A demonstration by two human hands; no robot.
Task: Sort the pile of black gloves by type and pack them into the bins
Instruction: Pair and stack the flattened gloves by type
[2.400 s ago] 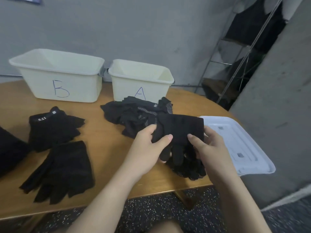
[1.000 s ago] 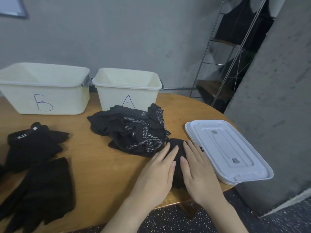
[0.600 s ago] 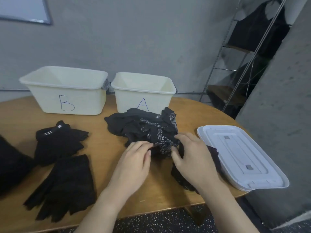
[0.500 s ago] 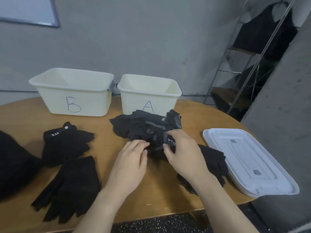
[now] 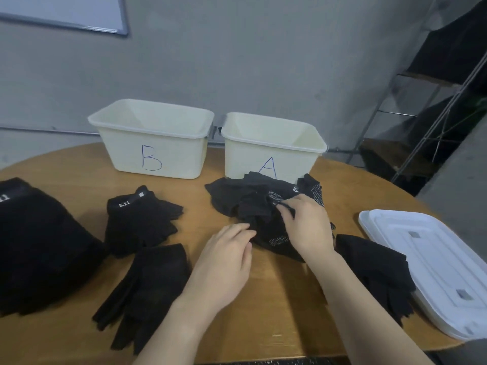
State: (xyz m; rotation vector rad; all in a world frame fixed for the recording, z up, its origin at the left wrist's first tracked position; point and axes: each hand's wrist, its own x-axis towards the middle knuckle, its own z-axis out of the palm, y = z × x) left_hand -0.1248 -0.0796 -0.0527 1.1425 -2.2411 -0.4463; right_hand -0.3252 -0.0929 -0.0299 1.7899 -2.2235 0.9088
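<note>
The plain glove (image 5: 374,272) pressed flat a moment ago now lies released near the right edge of the surface (image 5: 276,299), and both hands have moved to the unsorted pile (image 5: 253,204) before bin A (image 5: 271,151): right hand (image 5: 308,225) pinching a dotted glove there, left hand (image 5: 226,259) loosely curled, gripping nothing, so sorting continues with both bins apparently unfilled.

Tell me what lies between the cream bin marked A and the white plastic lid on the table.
In the head view, only bare wooden tabletop lies between the cream bin marked A and the white plastic lid; the unsorted glove pile sits left of that stretch.
</note>
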